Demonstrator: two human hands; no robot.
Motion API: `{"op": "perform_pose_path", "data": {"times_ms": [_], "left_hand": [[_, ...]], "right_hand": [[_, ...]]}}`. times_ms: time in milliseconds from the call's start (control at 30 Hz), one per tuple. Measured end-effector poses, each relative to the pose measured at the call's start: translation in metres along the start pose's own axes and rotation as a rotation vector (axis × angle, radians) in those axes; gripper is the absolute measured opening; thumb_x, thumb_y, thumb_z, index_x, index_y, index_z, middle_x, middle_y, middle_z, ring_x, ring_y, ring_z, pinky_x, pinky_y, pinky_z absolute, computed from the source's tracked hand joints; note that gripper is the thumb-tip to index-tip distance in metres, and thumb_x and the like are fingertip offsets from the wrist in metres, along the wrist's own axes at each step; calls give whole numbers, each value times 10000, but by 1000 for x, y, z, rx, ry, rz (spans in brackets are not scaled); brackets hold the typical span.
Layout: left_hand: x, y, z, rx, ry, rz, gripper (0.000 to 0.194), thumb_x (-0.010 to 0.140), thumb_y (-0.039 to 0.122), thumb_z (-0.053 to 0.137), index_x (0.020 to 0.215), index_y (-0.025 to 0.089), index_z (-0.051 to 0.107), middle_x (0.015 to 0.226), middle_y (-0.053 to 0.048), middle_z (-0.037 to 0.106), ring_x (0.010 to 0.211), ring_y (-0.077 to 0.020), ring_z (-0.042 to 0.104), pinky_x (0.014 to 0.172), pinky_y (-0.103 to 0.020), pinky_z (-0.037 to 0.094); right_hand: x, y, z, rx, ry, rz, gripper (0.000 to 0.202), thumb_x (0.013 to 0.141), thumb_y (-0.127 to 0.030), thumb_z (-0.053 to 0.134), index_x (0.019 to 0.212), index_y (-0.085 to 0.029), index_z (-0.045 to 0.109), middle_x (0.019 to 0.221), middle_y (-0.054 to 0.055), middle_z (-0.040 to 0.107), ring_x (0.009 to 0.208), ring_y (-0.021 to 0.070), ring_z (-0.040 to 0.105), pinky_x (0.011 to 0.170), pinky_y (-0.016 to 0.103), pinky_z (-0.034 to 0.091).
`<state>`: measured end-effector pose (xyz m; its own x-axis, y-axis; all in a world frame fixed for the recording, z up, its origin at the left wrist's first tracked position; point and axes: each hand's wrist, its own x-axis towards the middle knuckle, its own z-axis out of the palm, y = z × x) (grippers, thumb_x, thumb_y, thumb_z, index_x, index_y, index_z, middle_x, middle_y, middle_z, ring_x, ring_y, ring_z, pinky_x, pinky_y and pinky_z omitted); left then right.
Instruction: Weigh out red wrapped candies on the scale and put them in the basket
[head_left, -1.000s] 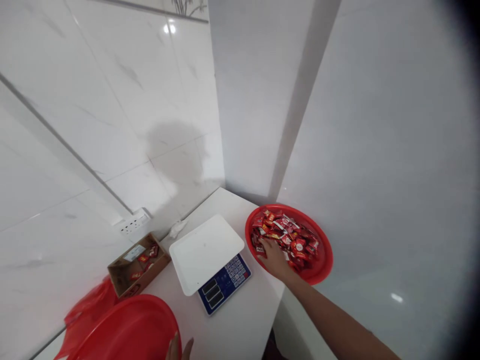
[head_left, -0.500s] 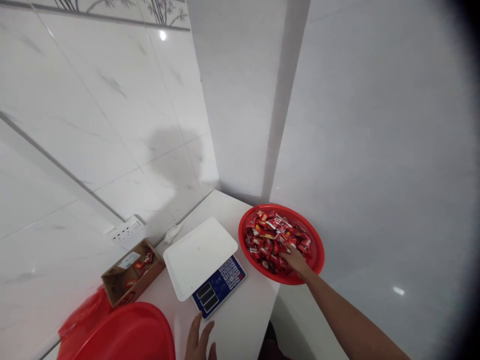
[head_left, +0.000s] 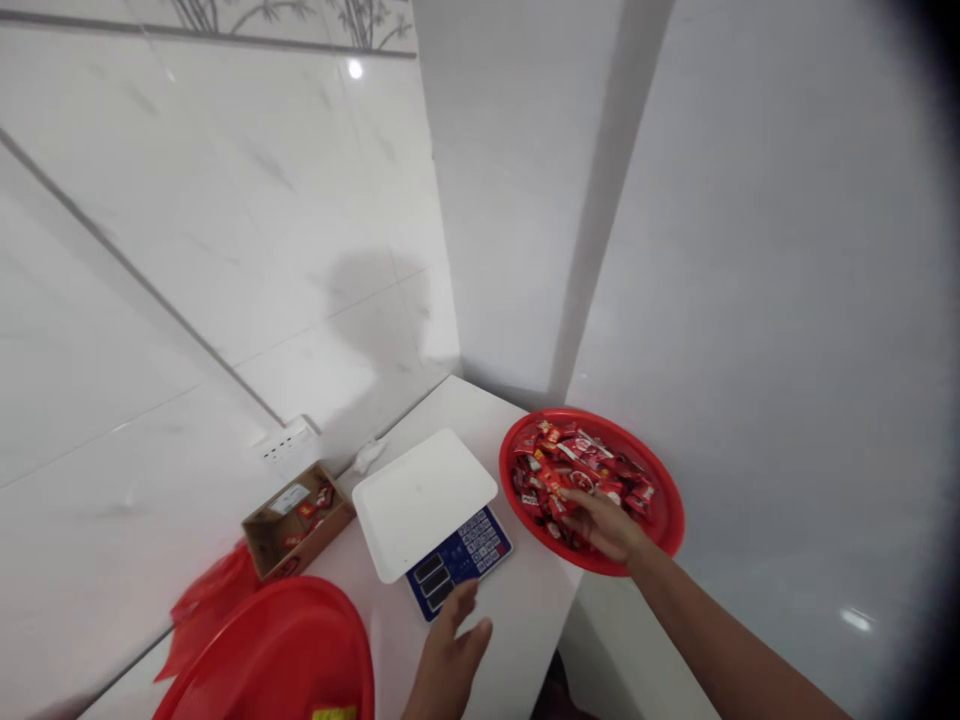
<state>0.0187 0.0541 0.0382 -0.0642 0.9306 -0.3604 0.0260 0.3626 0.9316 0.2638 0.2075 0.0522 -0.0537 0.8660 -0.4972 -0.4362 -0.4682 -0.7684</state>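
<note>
Right hand among the packets

The red packets lie heaped in a red basket that juts past the right edge of the table. The right hand's fingers are curled down on them; whether it grips any is hard to tell, as the fingertips are lost among the wrappers. The left hand is unclenched and free, thumb apart, before the scale.

That scale, with its white tray, stands between the basket and an open box with more red wrappers inside. A red basin, cut off below, sits in front of the box, beside a red bag. Behind the box is a socket strip.
</note>
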Motion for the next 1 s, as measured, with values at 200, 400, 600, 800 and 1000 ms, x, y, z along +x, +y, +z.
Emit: {"op": "perform_pose_path", "data": {"times_ms": [200,400,600,800,1000], "left_hand": [[4,49,15,-743,-192,-251,615,744,616,492,1248,268,435,1289,-106,492,1054,-251,538,816,-468,477],[-2,29,-12,-992,-7,-406,369,783,457,554,959,138,610,833,-76,695,662,-165,631,853,-440,464],[-13,18,-29,-1046,91,-369,332,775,412,592,983,154,597,921,-77,697,830,-196,645,855,-428,474],[-16,20,-37,-1028,171,-311,239,786,353,600,956,189,561,842,-19,694,745,-151,651,789,-381,512],[-20,10,-51,-1129,240,-393,131,789,236,591,898,169,562,784,-26,675,640,-136,642,582,-263,526]], "right_hand": [[-61,43,87,-217,-622,263,420,682,-317,710,1052,-222,536,773,-17,660,595,96,615,489,188,489],[-75,83,120,-574,-754,120,591,781,-545,513,1273,-230,428,1136,70,608,981,202,592,838,375,479],[-74,91,130,-786,-945,-120,535,822,-528,445,1248,-208,485,1194,82,581,1120,259,505,979,435,367],[-75,101,139,-898,-903,-268,511,826,-519,430,1207,-194,528,1161,102,575,1090,252,506,978,419,364],[-71,116,135,-758,-814,153,598,793,-600,422,1271,-241,424,1134,106,565,796,176,606,674,348,519]]}}
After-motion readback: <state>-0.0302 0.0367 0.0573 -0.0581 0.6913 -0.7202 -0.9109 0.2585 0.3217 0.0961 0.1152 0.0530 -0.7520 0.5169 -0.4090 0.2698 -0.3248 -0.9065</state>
